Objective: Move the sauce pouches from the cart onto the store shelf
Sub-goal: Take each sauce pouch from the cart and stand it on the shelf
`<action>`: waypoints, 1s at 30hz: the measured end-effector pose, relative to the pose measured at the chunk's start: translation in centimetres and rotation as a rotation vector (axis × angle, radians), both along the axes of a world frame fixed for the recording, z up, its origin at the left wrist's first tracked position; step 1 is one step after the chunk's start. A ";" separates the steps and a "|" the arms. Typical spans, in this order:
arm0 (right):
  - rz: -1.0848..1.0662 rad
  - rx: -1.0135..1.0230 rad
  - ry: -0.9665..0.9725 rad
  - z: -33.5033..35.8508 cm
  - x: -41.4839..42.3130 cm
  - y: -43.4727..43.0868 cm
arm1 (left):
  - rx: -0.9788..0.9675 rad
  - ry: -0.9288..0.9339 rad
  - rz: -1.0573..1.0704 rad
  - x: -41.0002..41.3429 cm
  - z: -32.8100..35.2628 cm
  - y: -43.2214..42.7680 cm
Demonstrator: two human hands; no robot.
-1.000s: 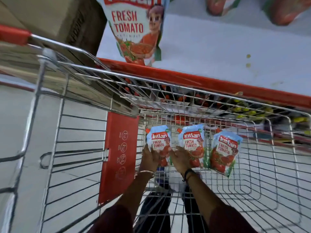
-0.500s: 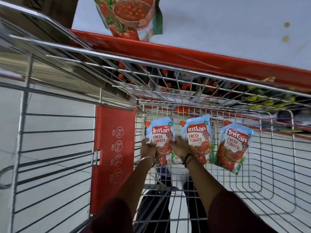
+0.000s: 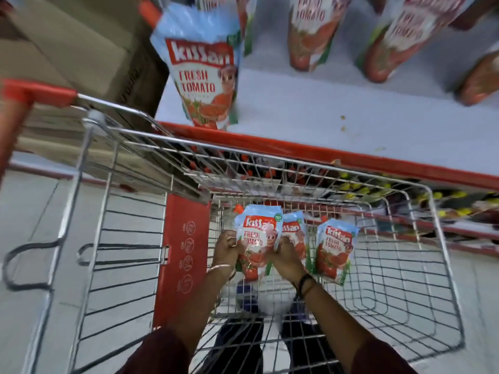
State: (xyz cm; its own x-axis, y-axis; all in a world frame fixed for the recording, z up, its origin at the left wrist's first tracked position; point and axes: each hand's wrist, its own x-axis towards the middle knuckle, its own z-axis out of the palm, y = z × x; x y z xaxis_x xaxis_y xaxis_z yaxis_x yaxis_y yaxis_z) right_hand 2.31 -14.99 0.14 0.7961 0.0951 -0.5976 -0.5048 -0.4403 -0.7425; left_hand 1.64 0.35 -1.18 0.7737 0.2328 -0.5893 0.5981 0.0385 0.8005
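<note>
Three blue-and-red sauce pouches lie at the far end of the wire cart (image 3: 429,201). My left hand (image 3: 228,245) is shut on the left edge of the nearest pouch (image 3: 256,236), which is raised and overlaps the middle pouch (image 3: 295,230). My right hand (image 3: 286,259) grips where these two pouches meet; its fingers close on the raised pouch's right edge. The third pouch (image 3: 334,249) rests untouched to the right. Above the cart, the white store shelf (image 3: 324,109) with a red front edge holds several standing pouches, one (image 3: 205,76) at its left front corner.
The cart's red child-seat panel (image 3: 183,252) stands left of my hands. Cardboard boxes (image 3: 67,49) are stacked left of the shelf. A lower shelf with bottles (image 3: 351,184) shows through the cart's far wall. Bare shelf surface lies right of the corner pouch.
The left pouch has come up and shifted right, now overlapping the middle pouch, with both hands drawn closer together. The view has tilted up, showing more of the shelf.
</note>
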 end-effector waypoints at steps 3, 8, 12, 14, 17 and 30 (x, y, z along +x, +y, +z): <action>-0.028 -0.009 -0.153 3.7 -0.5 -0.9 | -0.034 -0.128 -0.021 0.0 4.1 -1.0; -0.097 0.014 -0.345 9.5 -0.1 -2.7 | -0.082 -0.316 -0.060 0.9 10.2 -2.5; -0.176 0.040 -0.494 14.0 1.2 -3.8 | -0.104 -0.482 -0.118 2.8 15.1 -3.6; -0.215 0.070 -0.571 16.4 2.1 -4.2 | -0.141 -0.554 -0.132 4.2 17.4 -4.0; -0.267 0.085 -0.661 19.7 4.0 -4.7 | -0.145 -0.641 -0.130 6.7 20.5 -4.6; -0.366 0.048 -0.804 22.0 15.1 -4.7 | -0.035 -0.761 -0.049 17.3 24.0 -5.9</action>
State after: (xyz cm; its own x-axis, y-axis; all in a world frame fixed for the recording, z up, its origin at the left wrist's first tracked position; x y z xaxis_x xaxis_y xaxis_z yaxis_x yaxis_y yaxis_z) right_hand 17.38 -19.70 22.09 0.9592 -0.2370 0.1541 0.0748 -0.3130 -0.9468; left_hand 18.96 -5.59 22.85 0.9783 0.1789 0.1047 -0.1169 0.0588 0.9914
